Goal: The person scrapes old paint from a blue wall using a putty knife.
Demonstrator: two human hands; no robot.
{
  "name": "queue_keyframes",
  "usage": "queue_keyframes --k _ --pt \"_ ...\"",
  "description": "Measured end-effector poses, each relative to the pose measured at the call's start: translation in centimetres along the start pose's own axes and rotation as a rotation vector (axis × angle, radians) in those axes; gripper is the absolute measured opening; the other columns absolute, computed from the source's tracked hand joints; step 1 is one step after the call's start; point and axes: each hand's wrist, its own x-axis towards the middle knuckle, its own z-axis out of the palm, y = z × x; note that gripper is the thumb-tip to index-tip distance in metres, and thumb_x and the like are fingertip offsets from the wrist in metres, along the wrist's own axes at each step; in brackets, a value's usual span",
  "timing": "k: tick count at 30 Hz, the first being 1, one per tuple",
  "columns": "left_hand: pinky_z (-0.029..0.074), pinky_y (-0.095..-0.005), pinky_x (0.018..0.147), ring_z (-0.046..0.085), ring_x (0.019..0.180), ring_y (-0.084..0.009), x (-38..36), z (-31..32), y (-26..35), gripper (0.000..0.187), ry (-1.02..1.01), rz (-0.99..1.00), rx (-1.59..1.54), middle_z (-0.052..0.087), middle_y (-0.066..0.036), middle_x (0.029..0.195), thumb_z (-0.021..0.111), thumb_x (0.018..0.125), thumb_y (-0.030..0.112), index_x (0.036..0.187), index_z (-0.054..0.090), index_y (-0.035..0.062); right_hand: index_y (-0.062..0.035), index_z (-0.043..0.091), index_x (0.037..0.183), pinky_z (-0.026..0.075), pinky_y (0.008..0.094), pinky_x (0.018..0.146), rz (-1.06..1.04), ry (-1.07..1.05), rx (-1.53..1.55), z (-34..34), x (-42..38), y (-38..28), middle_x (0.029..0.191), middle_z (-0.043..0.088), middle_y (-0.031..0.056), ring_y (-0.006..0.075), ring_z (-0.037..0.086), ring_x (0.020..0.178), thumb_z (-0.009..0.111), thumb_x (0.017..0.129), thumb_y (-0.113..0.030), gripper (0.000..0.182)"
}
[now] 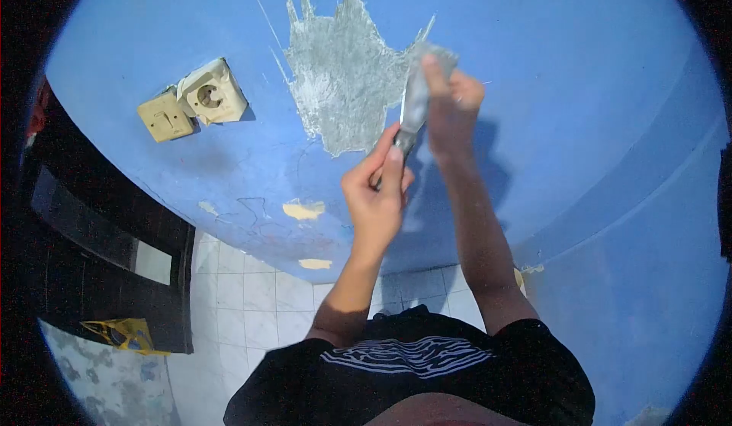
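Observation:
A putty knife [415, 99] with a wide grey blade and a dark handle is held up against the blue wall. My left hand [379, 197] wraps its fingers round the handle, thumb lying along it. At the blade's upper end my right hand [455, 109] is closed, one digit laid over the metal and the other fingers curled beside it. Just left of the blade is a rough grey patch [347, 75] of filler or bared plaster, with jagged streaks at its top and right edges. The blade overlaps the patch's right end in this view.
A cream socket [210, 96] and a yellowed switch [165, 118] sit on the wall to the left. Lower down, paint has flaked off in pale spots [303, 210]. White floor tiles [259, 292] lie below, and a dark door [91, 250] stands at left with a yellow bag [126, 334] nearby.

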Motion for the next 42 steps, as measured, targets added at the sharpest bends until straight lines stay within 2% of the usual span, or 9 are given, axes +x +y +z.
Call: queue_keyframes --k 7,10,17,20,22,26,28,36,42 --pt "0.03 -0.0179 0.048 0.041 0.053 -0.0003 0.4 1.0 0.2 0.033 0.028 -0.001 -0.011 0.05 0.006 0.062 0.056 0.1 0.011 0.131 0.061 0.0003 -0.0121 0.049 0.057 0.023 0.0253 0.045 0.018 -0.095 0.105 -0.5 0.8 -0.7 0.057 0.044 -0.0087 0.0024 0.033 0.051 0.063 0.095 -0.026 0.043" --pt "0.026 -0.0185 0.04 0.037 0.047 -0.0015 0.1 -0.1 -0.6 0.036 0.026 0.01 0.025 0.052 0.002 0.062 0.056 0.1 0.018 0.132 0.06 0.0029 -0.0126 0.047 0.056 0.02 0.026 0.045 -0.128 -0.016 -0.006 0.2 0.0 0.2 0.056 0.043 -0.009 0.0024 0.031 0.05 0.063 0.096 -0.025 0.045" --pt "0.025 -0.0185 0.04 0.036 0.047 -0.0016 1.6 0.3 0.9 0.036 -0.013 0.047 0.028 0.051 0.002 0.062 0.056 0.1 0.019 0.132 0.06 0.0024 -0.0133 0.044 0.055 0.02 0.026 0.046 -0.074 -0.03 0.159 0.5 1.3 -1.1 0.056 0.04 -0.0099 0.0022 0.03 0.051 0.065 0.094 -0.026 0.046" --pt "0.025 -0.0186 0.04 0.037 0.047 -0.0017 0.7 -0.2 0.0 0.035 -0.006 0.0 0.018 0.051 0.002 0.062 0.057 0.1 0.018 0.132 0.061 0.0023 -0.0124 0.048 0.056 0.022 0.0256 0.046 -0.042 -0.013 0.04 0.1 0.4 -0.7 0.056 0.043 -0.0094 0.002 0.032 0.051 0.065 0.094 -0.025 0.043" --pt "0.026 -0.0185 0.04 0.037 0.047 -0.0017 1.8 0.4 0.1 0.036 -0.016 0.042 0.044 0.051 0.002 0.062 0.056 0.101 0.019 0.132 0.06 0.0025 -0.0046 0.062 0.062 0.032 0.0258 0.044 -0.116 -0.061 0.026 -0.3 1.7 -0.8 0.056 0.057 -0.0034 0.0035 0.044 0.05 0.064 0.095 -0.023 0.038" --pt "0.026 -0.0188 0.04 0.037 0.047 -0.0018 2.1 1.5 0.8 0.036 -0.025 0.089 0.042 0.05 0.002 0.061 0.056 0.101 0.018 0.133 0.059 0.002 -0.004 0.062 0.062 0.033 0.0265 0.044 -0.064 -0.092 0.201 -0.1 2.3 -1.8 0.056 0.056 -0.0038 0.0044 0.044 0.049 0.064 0.095 -0.025 0.039" --pt "0.026 -0.0195 0.04 0.038 0.047 -0.0021 0.4 0.4 0.1 0.037 -0.017 0.024 -0.013 0.049 0.002 0.061 0.055 0.101 0.019 0.133 0.059 0.001 -0.0113 0.054 0.059 0.027 0.0237 0.047 -0.003 -0.065 0.045 -0.3 0.6 -1.1 0.058 0.047 -0.0095 0.0018 0.037 0.053 0.066 0.094 -0.027 0.04" --pt "0.026 -0.0214 0.039 0.037 0.044 -0.0047 1.9 1.0 1.7 0.04 -0.072 -0.121 -0.232 0.048 0.0 0.061 0.055 0.101 0.018 0.137 0.054 -0.0008 -0.007 0.056 0.059 0.029 0.024 0.046 -0.044 -0.07 0.139 0.1 2.0 -1.5 0.057 0.052 -0.0057 0.0023 0.04 0.053 0.066 0.092 -0.023 0.038" --pt "0.024 -0.0214 0.037 0.035 0.042 -0.0046 1.6 -0.1 1.4 0.04 -0.073 -0.154 -0.235 0.048 -0.001 0.06 0.054 0.102 0.016 0.137 0.053 -0.0012 -0.0067 0.048 0.054 0.026 0.0284 0.042 -0.123 -0.01 0.011 0.1 1.2 -0.2 0.051 0.045 -0.0078 0.0035 0.035 0.048 0.063 0.094 -0.026 0.047"
